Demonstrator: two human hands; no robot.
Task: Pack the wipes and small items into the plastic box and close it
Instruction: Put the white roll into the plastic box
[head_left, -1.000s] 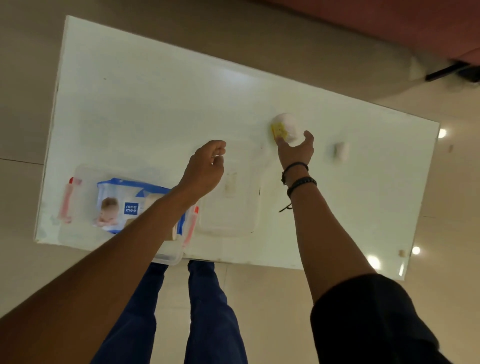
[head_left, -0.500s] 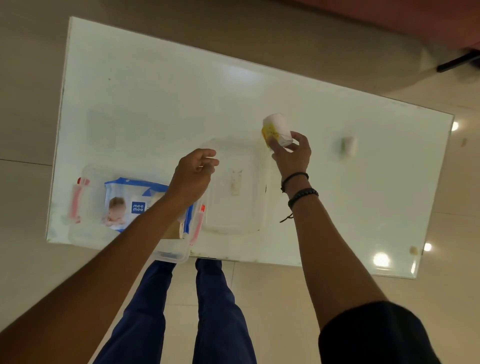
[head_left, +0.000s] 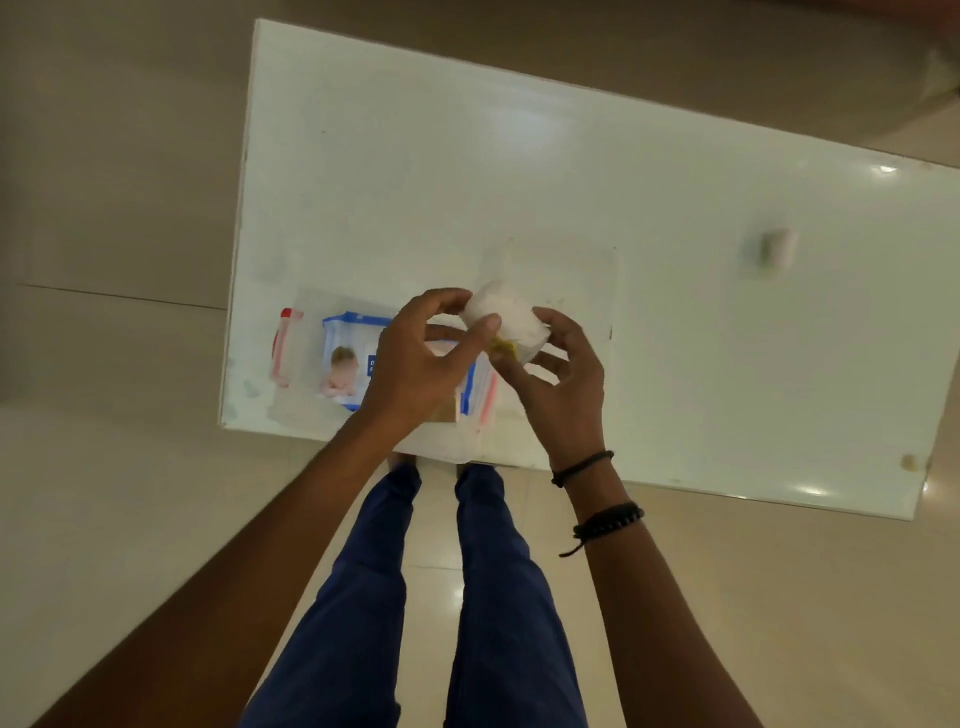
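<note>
Both hands on one white packet (head_left: 506, 319), held above the plastic box (head_left: 296, 353). Left hand (head_left: 415, 364) pinching its 9 o'clock end, fingers curled. Right hand (head_left: 563, 384) cupping the 3 o'clock end, fingers half open. Wipes pack (head_left: 345, 358) inside box. Small white item (head_left: 774, 249) at 3 o'clock on table (head_left: 675, 364).

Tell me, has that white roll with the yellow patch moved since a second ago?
Yes. The white roll has come back from mid-table to the plastic box, held between both hands.
</note>
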